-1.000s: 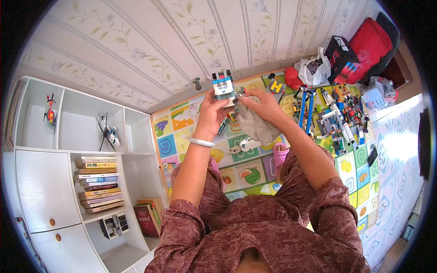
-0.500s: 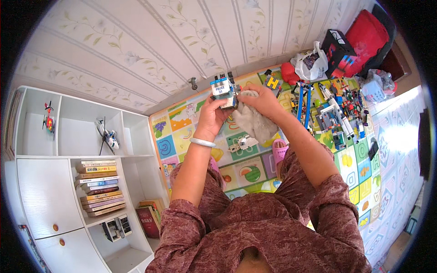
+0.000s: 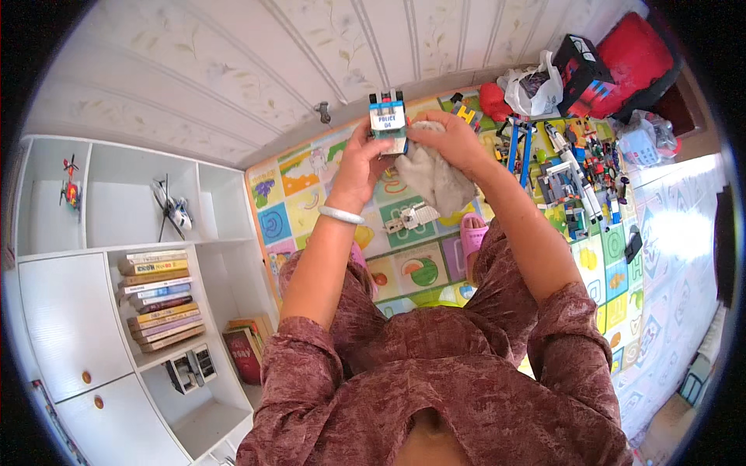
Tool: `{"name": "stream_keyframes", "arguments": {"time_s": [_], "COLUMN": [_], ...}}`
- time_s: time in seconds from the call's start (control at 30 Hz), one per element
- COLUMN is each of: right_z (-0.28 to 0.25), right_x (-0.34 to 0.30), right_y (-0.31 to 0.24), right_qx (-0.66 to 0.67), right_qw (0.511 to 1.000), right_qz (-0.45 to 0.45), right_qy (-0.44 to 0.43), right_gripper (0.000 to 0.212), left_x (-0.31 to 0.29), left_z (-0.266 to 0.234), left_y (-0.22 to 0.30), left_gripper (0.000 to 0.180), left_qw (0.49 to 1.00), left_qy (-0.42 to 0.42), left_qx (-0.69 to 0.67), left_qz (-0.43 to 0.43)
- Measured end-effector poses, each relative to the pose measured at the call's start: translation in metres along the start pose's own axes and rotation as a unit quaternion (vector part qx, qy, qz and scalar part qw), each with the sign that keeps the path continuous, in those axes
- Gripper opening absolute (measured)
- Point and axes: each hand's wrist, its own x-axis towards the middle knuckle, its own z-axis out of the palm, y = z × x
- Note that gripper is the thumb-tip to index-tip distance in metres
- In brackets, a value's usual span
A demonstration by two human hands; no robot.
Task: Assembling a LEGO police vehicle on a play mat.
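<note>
In my left hand (image 3: 360, 161) is a white and blue toy police car (image 3: 387, 122) built of bricks, with dark wheels at its far end. The thumb lies over the car's near end and the fingers wrap its left side. My right hand (image 3: 454, 144) is closed on a crumpled off-white cloth (image 3: 435, 180), which hangs down beside the car. The right fingertips and cloth meet the car's right side; exactly where they touch is hidden. Below the hands, a small white and grey brick-built piece (image 3: 412, 218) lies on the patterned play mat (image 3: 423, 268).
Several brick-built toys and loose bricks (image 3: 571, 182) lie on the mat to the right. A white plastic bag (image 3: 536, 92), a black box (image 3: 581, 74) and a red bag (image 3: 633, 58) stand behind them. At left, a white shelf unit (image 3: 74, 311) holds books (image 3: 165, 311) and toy helicopters (image 3: 175, 210).
The toy car has turned more upright and straight in my left hand, showing its top squarely. My right hand with the cloth stays against its right side. The whole view has shifted slightly.
</note>
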Motion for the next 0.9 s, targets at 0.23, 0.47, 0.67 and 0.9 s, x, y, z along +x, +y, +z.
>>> {"name": "stream_keyframes", "arguments": {"time_s": [0.23, 0.47, 0.67, 0.9], "right_z": [0.002, 0.008, 0.005, -0.015], "right_x": [-0.003, -0.007, -0.006, 0.003], "right_y": [-0.006, -0.009, -0.008, 0.019], "right_qx": [0.044, 0.001, 0.032, -0.115], "right_qw": [0.998, 0.999, 0.997, 0.992], "right_qz": [0.024, 0.000, 0.043, 0.044], "right_qy": [-0.032, -0.034, -0.057, 0.014], "right_gripper": [0.023, 0.023, 0.028, 0.032], "left_x": [0.002, -0.004, -0.001, -0.003], "left_z": [-0.004, 0.003, -0.004, -0.013], "left_y": [0.004, 0.011, 0.010, 0.020], "left_gripper": [0.046, 0.049, 0.046, 0.060], "left_qw": [0.993, 0.994, 0.986, 0.980], "left_qy": [0.014, 0.037, 0.062, 0.012], "left_qx": [-0.102, -0.072, -0.128, -0.185], "left_qz": [-0.065, -0.075, -0.085, -0.077]}}
